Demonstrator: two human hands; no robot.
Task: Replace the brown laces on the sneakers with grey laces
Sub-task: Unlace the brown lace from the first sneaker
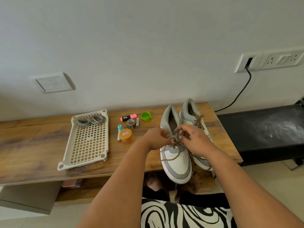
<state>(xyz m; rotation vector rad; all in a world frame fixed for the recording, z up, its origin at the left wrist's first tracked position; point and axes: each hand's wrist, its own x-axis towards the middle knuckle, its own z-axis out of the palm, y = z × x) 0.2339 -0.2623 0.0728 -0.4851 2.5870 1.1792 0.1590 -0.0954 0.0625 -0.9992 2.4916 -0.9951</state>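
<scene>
Two white and grey sneakers stand side by side on a wooden bench (32, 142), toes toward me. The nearer left sneaker (176, 163) has a brown lace (176, 149) partly loosened, its ends trailing over the toe. My left hand (157, 139) and my right hand (193, 139) are both over its tongue, fingers pinching the brown lace. The right sneaker (191, 112) behind keeps its brown lace (198, 120) tied. Grey laces (91, 120) lie coiled in a cream plastic tray (88, 145) at the left.
Between tray and shoes lie a pink highlighter (128, 117), a green cap (146, 116), a tape roll (131, 123), batteries, a teal-capped tube (120, 128) and an orange-lidded jar (126, 136). A black seat (263, 129) adjoins the bench at right. A cable (241, 91) hangs from the wall socket.
</scene>
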